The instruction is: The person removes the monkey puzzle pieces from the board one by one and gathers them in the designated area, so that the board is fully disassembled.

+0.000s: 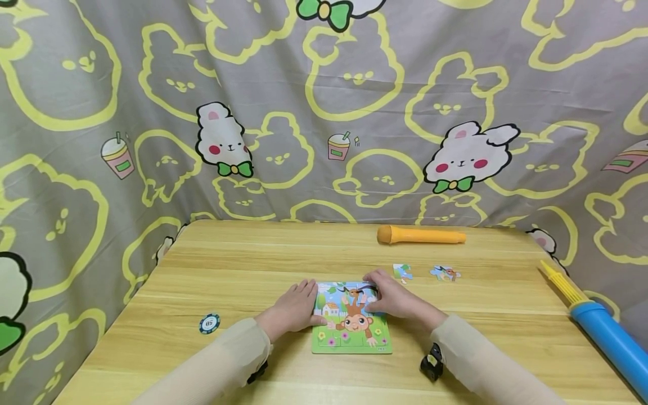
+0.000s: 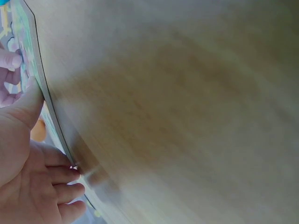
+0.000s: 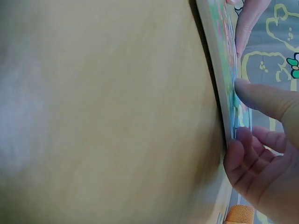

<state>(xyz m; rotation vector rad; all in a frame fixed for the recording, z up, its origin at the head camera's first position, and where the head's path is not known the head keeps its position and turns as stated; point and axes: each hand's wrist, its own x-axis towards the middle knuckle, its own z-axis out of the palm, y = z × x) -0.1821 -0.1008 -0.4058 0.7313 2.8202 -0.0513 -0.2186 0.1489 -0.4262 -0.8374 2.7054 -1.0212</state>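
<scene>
A monkey jigsaw puzzle [image 1: 349,337] in a flat tray lies on the table between my hands. My left hand [image 1: 293,308] rests along its left edge; the left wrist view shows the thumb [image 2: 32,100] on the board and fairly straight fingers by the rim. My right hand [image 1: 392,295] holds the upper right part, with bent fingers [image 3: 236,156] at the edge and the thumb [image 3: 257,95] on the picture. Whether a separate piece lies under those fingers is hidden. Two loose puzzle pieces, one blue and green [image 1: 402,272], one with a brown animal [image 1: 446,273], lie beyond my right hand.
An orange microphone-shaped toy [image 1: 420,234] lies at the table's back edge. On the right is a blue and yellow tube toy [image 1: 607,332]. A poker chip [image 1: 209,323] sits left of my left arm. Behind the wooden table [image 1: 243,253] hangs a patterned curtain [image 1: 283,73].
</scene>
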